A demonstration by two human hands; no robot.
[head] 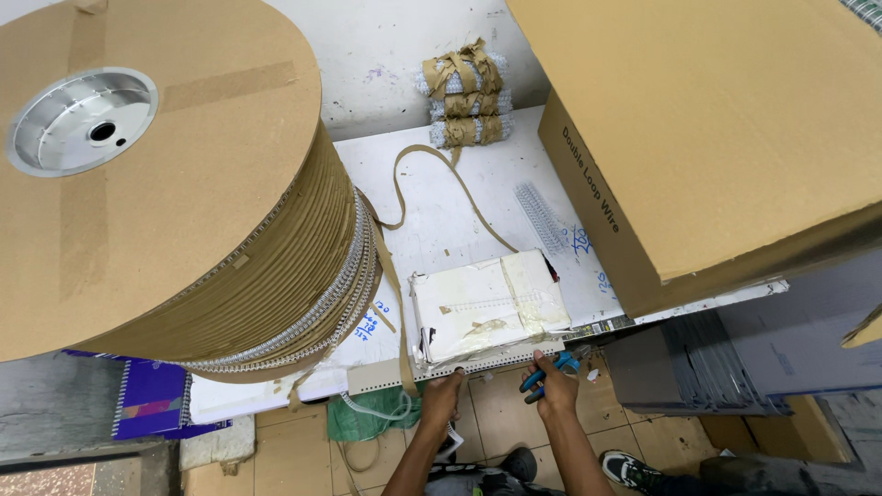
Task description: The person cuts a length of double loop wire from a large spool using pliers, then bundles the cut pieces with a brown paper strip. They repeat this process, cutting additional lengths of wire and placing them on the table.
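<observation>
Obs., standing beside the person: left hand (443,393) was at the front edge of the counter (478,197), fingers closed on a strip of white wire coil (459,372) that lay along that edge, below a taped white block (487,308). Right hand (551,381) was clenched round the blue handles of pliers (551,366), nose pointing toward the coil's right end; whether the cutting tips touched the wire could not be told, too small. Big spool (175,184) stood on the left of the counter, wound with coil and brown paper; a paper strip (459,188) trailed off it across the white top, and another hung over the front edge near the left hand. Short loose coil piece (540,216) lay further back, beside a large box (698,138) that overhung the counter on the right. Three taped bundles (462,92) were stacked against the wall. Risks, as judged: left fingers sat close to the pliers, so a slip along the wire could nip them. Coil was held at the very edge; a cut piece could spring off and drop to the tiled floor (496,418) near the shoe (629,468). Hanging paper could snag the wrist and tug the winding loose. Box looked poorly supported on its near corner; a knock might tip it.
</observation>
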